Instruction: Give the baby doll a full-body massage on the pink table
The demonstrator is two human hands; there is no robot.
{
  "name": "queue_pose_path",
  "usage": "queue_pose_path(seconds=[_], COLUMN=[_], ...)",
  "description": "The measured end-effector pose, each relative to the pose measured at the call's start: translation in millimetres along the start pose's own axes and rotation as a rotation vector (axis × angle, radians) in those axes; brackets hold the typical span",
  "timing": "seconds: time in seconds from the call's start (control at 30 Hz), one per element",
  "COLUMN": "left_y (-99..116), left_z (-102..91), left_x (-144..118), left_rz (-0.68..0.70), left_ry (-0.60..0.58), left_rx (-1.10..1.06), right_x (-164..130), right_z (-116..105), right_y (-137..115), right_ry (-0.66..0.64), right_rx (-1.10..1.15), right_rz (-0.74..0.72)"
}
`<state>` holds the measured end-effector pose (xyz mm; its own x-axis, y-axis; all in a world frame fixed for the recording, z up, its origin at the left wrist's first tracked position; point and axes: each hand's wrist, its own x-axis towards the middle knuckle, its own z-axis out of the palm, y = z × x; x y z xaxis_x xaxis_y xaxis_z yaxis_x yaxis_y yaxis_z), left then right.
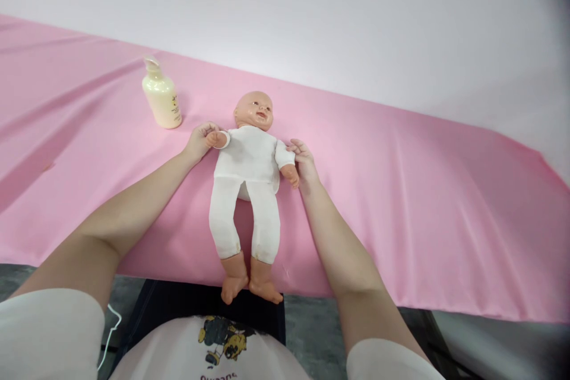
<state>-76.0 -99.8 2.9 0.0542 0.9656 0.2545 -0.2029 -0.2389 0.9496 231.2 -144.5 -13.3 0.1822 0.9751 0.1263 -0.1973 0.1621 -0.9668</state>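
Baby doll [247,160] in a white bodysuit lies on its back on the pink cloth [401,190], head toward the far edge and bare feet overhanging the near edge, so its long axis runs away from the person. Both hands sit at shoulder level, one on each side of the torso. The left hand [201,139] has its fingers curled around the doll's small hand at the end of the arm that sticks out sideways. The right hand [305,163] lies against the doll's other arm, fingers loosely bent and touching the sleeve near the wrist; whether they truly pinch it I cannot tell. A cream lotion bottle [162,98] stands upright toward the far edge, nearer the left hand and apart from the doll.
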Motion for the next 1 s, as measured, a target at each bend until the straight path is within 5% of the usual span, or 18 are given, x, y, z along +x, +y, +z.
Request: queue_pose_path(seconds=[0.13, 0.43, 0.77, 1.0], left_y=[1.6, 1.2, -10.3, -4.6], left_z=[-3.6, -17.9, -17.3, -16.2], left_x=[0.0, 3.2, 8.2, 0.8], left_rz=[-0.094, -0.01, 0.039, 0.065], left_ry=[-0.102, -0.296, -0.187, -0.066], left_rx=[0.001, 0.252, 0.17, 0.577], right_x=[-0.8, -1.9, 3.9, -14.2], right_z=[2.1, -1.2, -5.0, 6.8], right_y=[-2.2, 2.2, 17.9, 4.1], right_ry=[0.016, -0.062, -0.12, -0.092], right_rx=[0.076, -0.087, -0.176, -0.523], right_rz=[0.084, 0.024, -0.136, -0.333])
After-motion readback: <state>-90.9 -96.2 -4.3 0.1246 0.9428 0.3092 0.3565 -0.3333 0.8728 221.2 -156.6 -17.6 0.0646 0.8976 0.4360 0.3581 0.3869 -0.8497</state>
